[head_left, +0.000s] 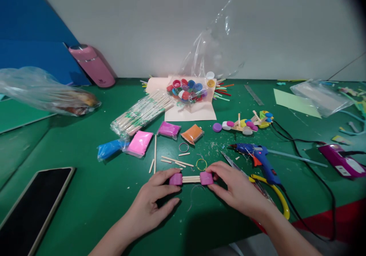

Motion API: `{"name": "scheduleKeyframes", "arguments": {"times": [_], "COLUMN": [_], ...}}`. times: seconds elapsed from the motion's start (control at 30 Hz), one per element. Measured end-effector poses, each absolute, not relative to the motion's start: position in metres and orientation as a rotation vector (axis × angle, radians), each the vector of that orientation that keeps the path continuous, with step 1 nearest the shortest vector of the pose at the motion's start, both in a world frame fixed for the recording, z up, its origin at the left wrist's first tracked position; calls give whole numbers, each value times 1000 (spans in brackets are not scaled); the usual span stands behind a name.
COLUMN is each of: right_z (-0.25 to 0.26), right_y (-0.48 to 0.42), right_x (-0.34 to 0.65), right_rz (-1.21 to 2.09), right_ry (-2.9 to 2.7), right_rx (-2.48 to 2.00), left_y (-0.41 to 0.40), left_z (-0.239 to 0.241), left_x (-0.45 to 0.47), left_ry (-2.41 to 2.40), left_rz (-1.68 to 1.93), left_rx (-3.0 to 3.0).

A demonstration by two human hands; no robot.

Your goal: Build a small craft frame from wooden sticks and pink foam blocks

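Head view: left hand point(150, 197) and right hand point(238, 189) grip the purple ends point(206, 178) of the stick bundle point(191, 179) near the tabletop point(94, 195)'s front middle, where uneven squeezing could dent those clay-like ends or work them loose.

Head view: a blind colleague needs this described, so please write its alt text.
A left hand and right hand each hold one of two rounded purple blocks joined by pale wooden sticks over a green tabletop. A blue pistol-shaped glue gun lies beyond the right hand.
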State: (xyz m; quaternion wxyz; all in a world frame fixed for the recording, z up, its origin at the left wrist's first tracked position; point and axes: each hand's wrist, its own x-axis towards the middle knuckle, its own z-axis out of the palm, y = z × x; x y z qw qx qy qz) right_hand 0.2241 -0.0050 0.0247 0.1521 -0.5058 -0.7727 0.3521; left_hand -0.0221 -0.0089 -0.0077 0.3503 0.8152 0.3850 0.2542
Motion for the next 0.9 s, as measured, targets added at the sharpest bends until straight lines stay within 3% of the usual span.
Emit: {"name": "scheduleKeyframes", "arguments": {"times": [0.73, 0.9], "right_z": [19, 19], "right_y": [-8, -8], "right_x": [224, 224], "right_rz": [973, 971], "right_ry": [-2182, -2178], "right_rx": [-1438, -1429], "left_y": [-13, -8], "left_z": [-8, -8], "left_x": [-17, -12], "left_ry": [1186, 1259], "left_rz": [761, 630], "left_rx": [2017, 2235]}}
